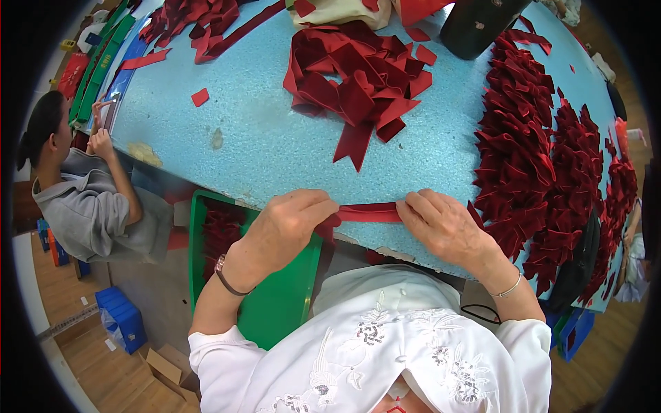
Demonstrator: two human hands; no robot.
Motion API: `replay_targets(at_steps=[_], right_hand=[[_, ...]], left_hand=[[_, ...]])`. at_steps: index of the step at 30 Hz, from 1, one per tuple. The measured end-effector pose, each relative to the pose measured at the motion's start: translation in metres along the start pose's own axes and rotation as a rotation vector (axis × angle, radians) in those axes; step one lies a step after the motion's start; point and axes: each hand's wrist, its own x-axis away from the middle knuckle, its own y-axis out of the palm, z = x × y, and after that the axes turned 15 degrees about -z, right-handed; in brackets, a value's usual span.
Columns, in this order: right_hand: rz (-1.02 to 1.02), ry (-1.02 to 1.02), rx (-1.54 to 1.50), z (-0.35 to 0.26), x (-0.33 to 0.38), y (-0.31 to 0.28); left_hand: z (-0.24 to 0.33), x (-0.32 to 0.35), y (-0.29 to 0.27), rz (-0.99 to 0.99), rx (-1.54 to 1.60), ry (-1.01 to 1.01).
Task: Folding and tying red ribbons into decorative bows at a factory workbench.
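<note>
My left grip [299, 217] and right grip [435, 219] pinch a red velvet ribbon [370, 212] straight between them at the tabletop's [255, 131] near edge; likely light, limp, best held two-handed.

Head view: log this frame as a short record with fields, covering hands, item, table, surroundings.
Left hand: left hand pinching one end of a red ribbon
Right hand: right hand gripping the ribbon's other side
Ribbon state: stretched between the hands near the table edge
Surface: pale blue table
Ahead: loose ribbon pile; dark cylinder beyond it, to the right
Right side: long rows of dark red ribbon pieces
Below left forearm: green bin, dark red pieces inside
Others: person in grey at left
</note>
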Motion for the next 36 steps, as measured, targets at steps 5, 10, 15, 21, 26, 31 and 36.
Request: replay_targets(at_steps=[5, 10, 15, 21, 26, 31, 36], right_hand=[[0.003, 0.033, 0.000, 0.002, 0.008, -0.001], [0.017, 0.062, 0.041, 0.004, 0.020, 0.001], [0.014, 0.065, 0.097, 0.005, 0.033, 0.000], [-0.025, 0.094, 0.165, 0.003, 0.046, -0.001], [-0.033, 0.113, 0.191, 0.001, 0.058, -0.001], [-0.059, 0.096, 0.202, 0.001, 0.070, -0.006], [-0.082, 0.125, 0.209, -0.001, 0.082, -0.007]], left_hand=[[0.003, -0.001, -0.001, 0.037, -0.161, 0.047], [0.009, -0.003, -0.006, -0.028, -0.248, 0.003], [0.012, -0.006, -0.005, -0.104, -0.333, -0.029], [0.016, -0.009, 0.000, -0.122, -0.432, -0.027], [0.019, -0.009, 0.001, -0.150, -0.500, -0.021], [0.014, -0.010, 0.004, -0.093, -0.537, 0.042], [0.014, -0.010, 0.005, -0.074, -0.555, 0.057]])
